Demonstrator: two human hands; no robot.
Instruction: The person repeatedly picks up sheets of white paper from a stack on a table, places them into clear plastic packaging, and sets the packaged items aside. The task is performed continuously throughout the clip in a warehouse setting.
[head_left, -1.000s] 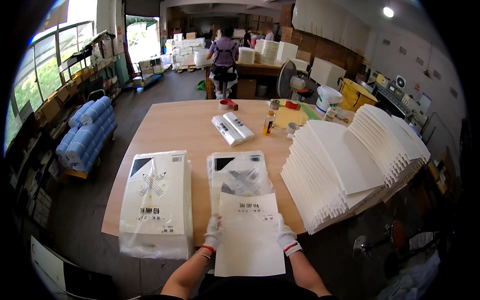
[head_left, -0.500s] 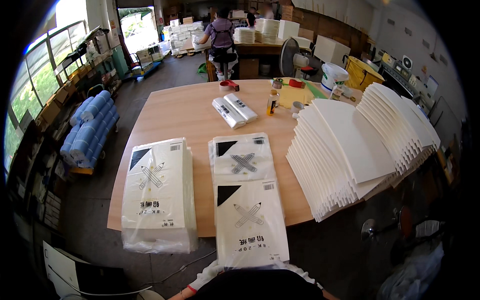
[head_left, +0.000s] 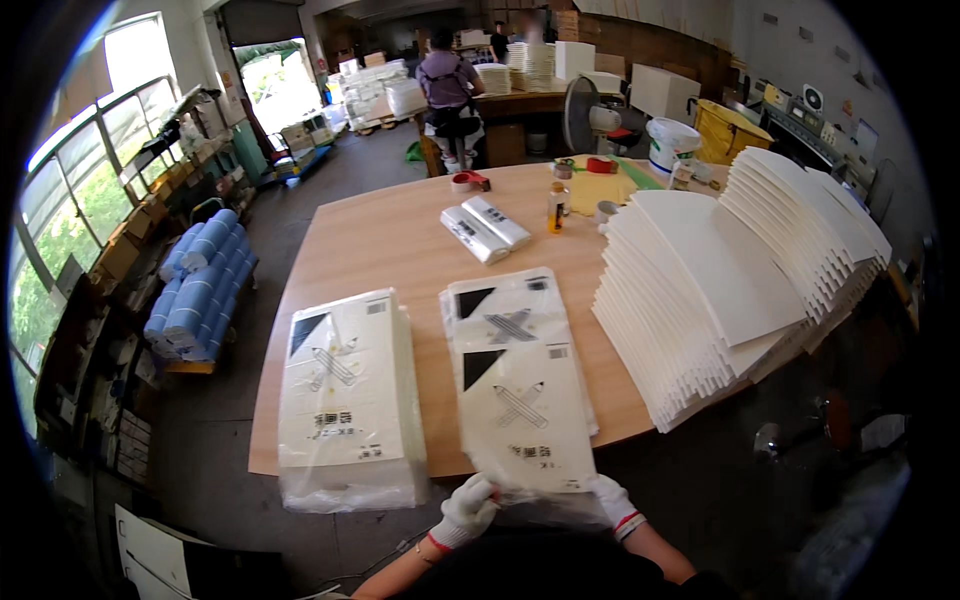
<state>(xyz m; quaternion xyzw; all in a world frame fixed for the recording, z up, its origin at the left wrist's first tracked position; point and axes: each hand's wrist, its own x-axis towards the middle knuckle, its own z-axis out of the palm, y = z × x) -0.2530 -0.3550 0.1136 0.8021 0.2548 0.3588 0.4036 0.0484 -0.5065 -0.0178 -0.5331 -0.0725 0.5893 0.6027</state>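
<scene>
Far left, blue rolls (head_left: 205,285) piled on a low trolley on the floor. On the table's (head_left: 370,240) near left: a tall stack of bagged packs (head_left: 350,400), w/ clear film overhanging the near edge, same place as a sec. ago, though the whole view has tilted a bit.

Next, left hand (head_left: 468,510), white glove w/ red cuff: fingers closed on the near left corner of a clear printed bag (head_left: 520,400). Inside it, the white paper pad (head_left: 557,420), lying at the table's near edge on top of more flat bags (head_left: 510,300), whose far ends show beyond. 1 s ago the pad was only part-way in, hands on its sides; now it's covered by the print & hands are at the bag's loose near end. Half a sec. ago they were mostly hidden behind the body; now both show.

Far middle of table: red tape dispenser (head_left: 472,182), two white plastic rolls (head_left: 485,230) side by side, then a small bottle (head_left: 557,208) w/ amber contents.

Right hand (head_left: 614,503), also gloved, touches the bag's near right corner; prob. pinching, but fingertips too blurred, can't tell.

Right side: big fanned stacks of white sheets (head_left: 700,290), w/ a white bucket (head_left: 672,150) farther back.
</scene>
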